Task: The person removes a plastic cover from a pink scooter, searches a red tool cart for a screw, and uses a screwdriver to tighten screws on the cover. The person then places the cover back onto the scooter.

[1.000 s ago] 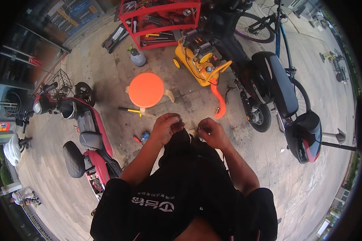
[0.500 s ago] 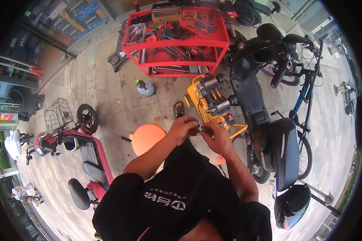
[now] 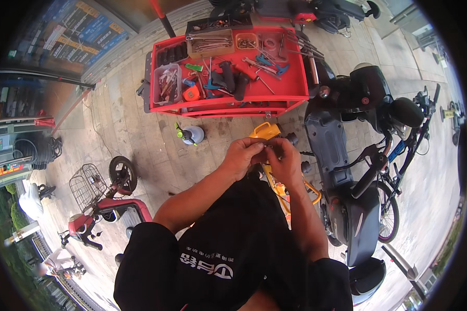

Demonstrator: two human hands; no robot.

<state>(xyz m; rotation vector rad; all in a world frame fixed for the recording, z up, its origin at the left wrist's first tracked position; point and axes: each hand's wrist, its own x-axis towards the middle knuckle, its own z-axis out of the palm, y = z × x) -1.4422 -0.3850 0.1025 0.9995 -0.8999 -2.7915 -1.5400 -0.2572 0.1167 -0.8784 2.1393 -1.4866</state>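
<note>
My left hand (image 3: 245,157) and my right hand (image 3: 281,160) meet in front of my body, both closed with fingertips pinched around something small and dark that I cannot make out. Beneath them is a yellow air compressor (image 3: 262,129), partly hidden by my arms and clothing. Beyond it stands a red tool cart (image 3: 299,72); its top holds bins of wrenches and small parts, a black power tool (image 3: 228,75), screwdrivers and an orange tape measure (image 3: 191,93).
A spray bottle (image 3: 194,134) stands on the paving (image 3: 155,155). Left are a pink scooter (image 3: 111,205) and a glass storefront (image 3: 67,41). Right are a black scooter (image 3: 329,150) and a bicycle (image 3: 386,212). A white-clad person (image 3: 54,264) is at the lower left edge.
The view has moved toward the cart, bringing its top into full sight. The orange stool has passed out of sight behind my body. My hands have drawn together.
</note>
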